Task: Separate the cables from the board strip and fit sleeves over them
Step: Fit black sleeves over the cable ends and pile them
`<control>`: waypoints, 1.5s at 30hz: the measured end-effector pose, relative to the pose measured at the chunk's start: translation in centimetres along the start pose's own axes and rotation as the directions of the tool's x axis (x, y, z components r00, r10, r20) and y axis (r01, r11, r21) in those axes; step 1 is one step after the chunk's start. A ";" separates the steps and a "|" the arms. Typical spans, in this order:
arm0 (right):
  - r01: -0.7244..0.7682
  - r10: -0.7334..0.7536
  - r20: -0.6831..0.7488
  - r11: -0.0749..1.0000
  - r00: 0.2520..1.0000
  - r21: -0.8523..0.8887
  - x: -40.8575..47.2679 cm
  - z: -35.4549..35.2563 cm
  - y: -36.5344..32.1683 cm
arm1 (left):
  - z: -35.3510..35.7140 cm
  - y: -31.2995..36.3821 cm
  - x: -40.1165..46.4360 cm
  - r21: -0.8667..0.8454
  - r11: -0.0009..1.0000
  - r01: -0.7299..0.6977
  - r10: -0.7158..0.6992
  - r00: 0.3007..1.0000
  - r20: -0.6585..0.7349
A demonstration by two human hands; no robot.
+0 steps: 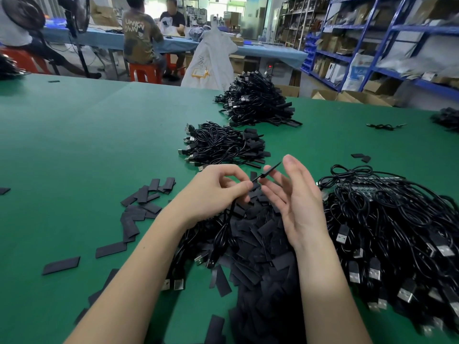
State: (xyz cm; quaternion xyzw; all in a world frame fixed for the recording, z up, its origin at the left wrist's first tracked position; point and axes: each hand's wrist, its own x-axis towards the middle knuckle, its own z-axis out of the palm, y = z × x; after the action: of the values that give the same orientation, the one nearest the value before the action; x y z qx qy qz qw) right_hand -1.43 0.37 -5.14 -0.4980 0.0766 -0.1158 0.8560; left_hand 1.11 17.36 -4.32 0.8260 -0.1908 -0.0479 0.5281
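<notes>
On the green tabletop (74, 145), the left hand (213, 192) pinches a cable (227, 219) whose thin end (267, 173) points toward one o'clock. The right hand (295, 194), fingers spread, holds nothing; the loose sleeves (263, 234) lie below, so the unsupported tip may wobble and miss a sleeve's mouth.

Left hand (213, 192) pinched a cable (227, 219) over the sleeve pile (263, 234); right hand (295, 194) open at 3 o'clock, holding nothing.
</notes>
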 end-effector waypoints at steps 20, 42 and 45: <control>-0.088 0.086 -0.027 0.994 0.996 -0.064 0.2 -0.7 -0.2 | -3.0 5.3 11.4 0.454 0.889 -0.062 0.228 0.919 -0.322; -0.089 0.094 0.012 0.971 0.996 -0.221 0.0 -0.2 0.2 | -1.8 -2.5 6.9 0.375 0.926 -0.049 0.234 0.854 -0.465; -0.075 0.082 0.016 0.965 0.997 -0.251 0.0 -0.1 0.3 | -1.1 -3.4 3.2 0.403 0.907 0.127 0.052 0.913 -0.404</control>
State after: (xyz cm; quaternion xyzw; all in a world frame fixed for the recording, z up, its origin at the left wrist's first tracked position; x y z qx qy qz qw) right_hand -1.39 0.42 -5.46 -0.5998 0.0990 -0.0648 0.7913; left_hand 5.31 18.41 -6.51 0.9155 -0.0666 0.1562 0.3647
